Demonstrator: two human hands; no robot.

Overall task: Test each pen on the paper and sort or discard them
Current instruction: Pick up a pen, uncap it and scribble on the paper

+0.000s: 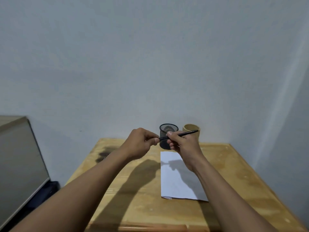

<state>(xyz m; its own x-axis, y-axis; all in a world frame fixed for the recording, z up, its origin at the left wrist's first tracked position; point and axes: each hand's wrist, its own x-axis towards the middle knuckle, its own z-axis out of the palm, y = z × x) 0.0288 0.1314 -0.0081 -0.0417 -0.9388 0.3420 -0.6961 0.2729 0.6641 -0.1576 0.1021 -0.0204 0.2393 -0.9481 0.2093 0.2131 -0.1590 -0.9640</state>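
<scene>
Wooden table (133,206) carries a white paper (173,181) lying flat on its right half. Above the paper's far edge, both hands hold one black pen (185,133) nearly level in the air: the left hand (142,143) pinches its left end, and the right hand (182,144) grips the barrel. The step is probably uncapping. Pull straight along the barrel with a firm right grip, clear of the black mesh cup (168,129) just behind. A tan holder (191,128) stands right of the cup.
</scene>
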